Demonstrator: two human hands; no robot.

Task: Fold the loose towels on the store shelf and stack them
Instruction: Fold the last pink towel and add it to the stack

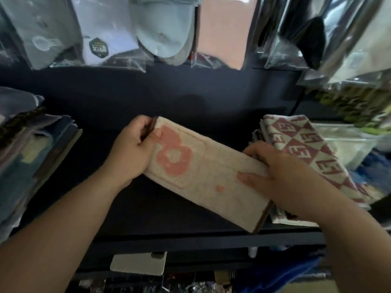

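A cream towel with pink flower shapes and a brown edge [208,166] lies folded into a long strip over the dark shelf [131,204], slanting from upper left to lower right. My left hand [135,149] grips its upper left end, thumb on top. My right hand [277,176] holds its right side, fingers curled over the far edge and thumb on the cloth. A stack of folded towels topped by a red and cream diamond-pattern towel [313,153] sits right behind my right hand.
A pile of folded blue and grey cloth [31,149] stands at the left of the shelf. Packaged goods in clear bags [101,32] hang above along the back. Shiny packets [349,60] crowd the right. A white card [138,264] lies on the lower shelf.
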